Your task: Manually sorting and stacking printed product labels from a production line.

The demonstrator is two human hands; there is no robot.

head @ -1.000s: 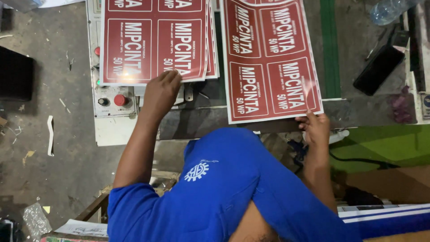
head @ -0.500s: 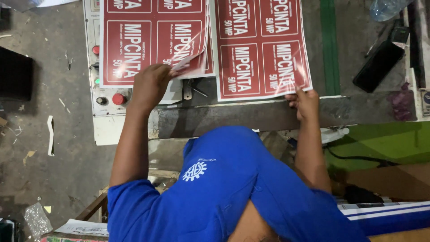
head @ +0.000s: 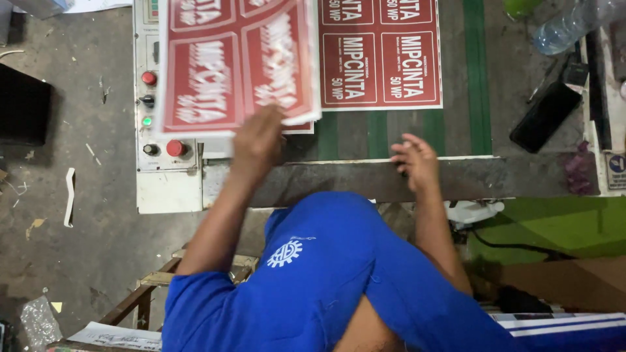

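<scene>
The worktop [head: 476,117] is a green-striped machine bed with a dull metal front rail [head: 326,182]. One red printed sheet [head: 381,55] lies flat on it, square to the stripes. A second red printed sheet [head: 238,62] is raised off the bed at the left, tilted and motion-blurred, partly covering the control panel [head: 153,104] with its red and green buttons.

The left hand [head: 257,140] holds the raised sheet by its lower edge; its grip appears pinched on that edge, though blur hides the fingers. The right hand [head: 414,160] rests on the front rail, holding nothing, fingers loosely spread.

Judgement: the sheet is best carried by the edge only, kept clear of the panel buttons, and not creased across the print.

Containers: a clear plastic bottle [head: 574,26] lies at the far right corner; contents cannot be told. A dark flat case [head: 544,117] lies below it, shut.
</scene>
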